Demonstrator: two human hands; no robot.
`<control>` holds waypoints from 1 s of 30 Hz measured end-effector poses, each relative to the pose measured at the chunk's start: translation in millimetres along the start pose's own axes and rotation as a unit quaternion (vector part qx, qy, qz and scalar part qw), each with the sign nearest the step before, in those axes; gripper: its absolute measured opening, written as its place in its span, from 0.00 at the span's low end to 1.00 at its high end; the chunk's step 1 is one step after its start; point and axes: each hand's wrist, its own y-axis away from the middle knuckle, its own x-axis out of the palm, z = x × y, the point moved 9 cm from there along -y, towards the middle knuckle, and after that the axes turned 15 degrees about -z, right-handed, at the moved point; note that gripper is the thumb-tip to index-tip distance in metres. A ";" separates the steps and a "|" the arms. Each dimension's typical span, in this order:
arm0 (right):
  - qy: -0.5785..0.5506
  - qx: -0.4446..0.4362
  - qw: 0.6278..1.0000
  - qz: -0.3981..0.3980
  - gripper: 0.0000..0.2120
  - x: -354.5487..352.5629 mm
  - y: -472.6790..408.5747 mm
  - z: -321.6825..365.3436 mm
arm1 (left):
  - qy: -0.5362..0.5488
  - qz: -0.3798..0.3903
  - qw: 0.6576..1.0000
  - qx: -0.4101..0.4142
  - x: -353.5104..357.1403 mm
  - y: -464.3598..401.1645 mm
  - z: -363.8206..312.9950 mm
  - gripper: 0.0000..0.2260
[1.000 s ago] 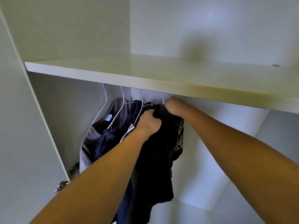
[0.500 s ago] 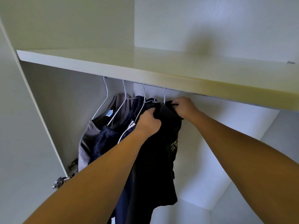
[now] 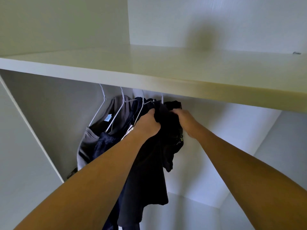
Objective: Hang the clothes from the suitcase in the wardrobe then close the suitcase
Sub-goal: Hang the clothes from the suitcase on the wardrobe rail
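R hand (image 3: 186, 121) has dropped from the hanger hook; both it & L hand (image 3: 147, 125) now grip black cotton shirt (image 3: 149, 171) under pale wardrobe shelf edge (image 3: 116, 77).

Clothes hanging in the wardrobe

A black shirt (image 3: 149, 163) hangs on a white hanger (image 3: 162, 98) under the shelf (image 3: 149, 70). At its 9 o'clock hang a navy top (image 3: 106, 143) and a grey shirt (image 3: 86, 145).

small metal fitting (image 3: 296, 53), door hinge (image 3: 71, 173)

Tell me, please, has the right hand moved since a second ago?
Yes. The right hand has dropped away from the shelf edge and now grips the black garment lower, close beside the left hand.
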 end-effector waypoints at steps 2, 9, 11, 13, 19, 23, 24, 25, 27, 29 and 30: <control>-0.042 0.022 0.999 -0.014 0.22 0.8 -1.4 -3.1 | -0.013 0.007 1.000 -0.001 0.0 0.2 0.4 0.17; -0.160 0.092 0.977 -0.104 0.21 -14.8 1.4 -19.9 | -0.035 0.037 0.998 -0.033 -4.2 3.5 4.4 0.26; -0.178 0.098 0.973 -0.115 0.22 -16.6 3.8 -21.4 | -0.036 0.040 0.998 -0.044 -5.6 4.2 4.8 0.33; -0.187 0.094 0.970 -0.127 0.23 -17.4 5.3 -21.6 | -0.030 0.038 0.997 -0.056 -7.5 4.4 6.9 0.39; -0.157 0.045 0.972 -0.169 0.15 -22.3 4.9 -22.6 | -0.008 0.007 0.998 -0.062 -19.8 9.8 8.6 0.36; -0.126 -0.031 0.971 -0.203 0.10 -33.8 23.4 -4.0 | 0.003 -0.018 0.999 -0.050 -27.1 13.5 7.1 0.24; -0.117 -0.044 0.970 -0.207 0.11 -35.4 26.6 -2.7 | 0.003 -0.025 0.999 -0.047 -30.0 15.9 6.6 0.22; -0.107 -0.058 0.970 -0.211 0.11 -36.1 27.3 -2.9 | 0.004 -0.034 0.998 -0.044 -32.2 16.8 6.2 0.20; -0.070 -0.075 0.970 -0.219 0.12 -34.6 28.0 -5.0 | 0.004 -0.059 0.998 -0.034 -39.2 21.1 2.9 0.18; -0.025 -0.091 0.968 -0.231 0.07 -33.8 30.3 -7.3 | 0.003 -0.092 0.996 -0.018 -49.0 27.2 -1.9 0.19; -0.004 -0.105 0.966 -0.234 0.09 -33.1 34.3 -7.0 | 0.003 -0.110 0.994 -0.011 -54.8 31.5 -4.4 0.20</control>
